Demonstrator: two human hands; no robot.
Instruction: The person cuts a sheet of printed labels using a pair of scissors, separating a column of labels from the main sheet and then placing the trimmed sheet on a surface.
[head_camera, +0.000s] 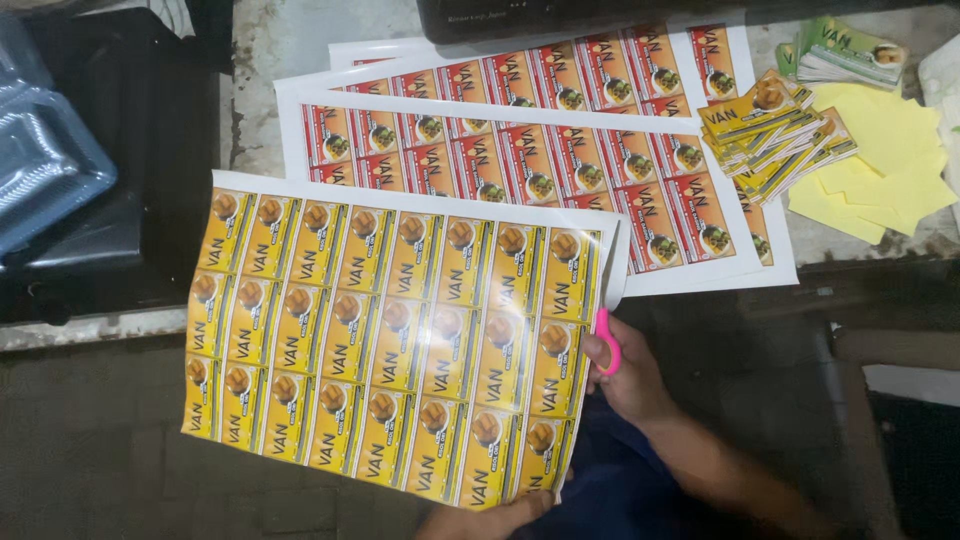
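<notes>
— What's at the far left?

— Upper left, a clear plastic tray (40, 160) on a black case (130, 150). Just right of that starts the yellow sheet (390, 340), a big glossy page of small yellow labels in three rows, each with a round brown picture. It fills the middle of the frame and hangs off the table's edge toward the person.

— Who's holding it?

— The left hand (490, 518), bottom centre. Only its fingers show, pinching the sheet's lower edge. At the sheet's right edge, the right hand (625, 370) is closed through the pink handles of scissors (608, 325), whose blades sit at the white margin there.

— And behind?

— Upper centre, red sheets (530, 150), several overlapped on the grey table (290, 40); the same sort of grid, but red labels with white borders. A dark device (560, 15) lies across their top edge.

— Further right?

— Upper right, a fanned pile of cut yellow labels (770, 135) touches the red sheets' right side. Above it, a small stack of green labels (845, 55). Under and beside both, plain pale-yellow paper (880, 170).
</notes>
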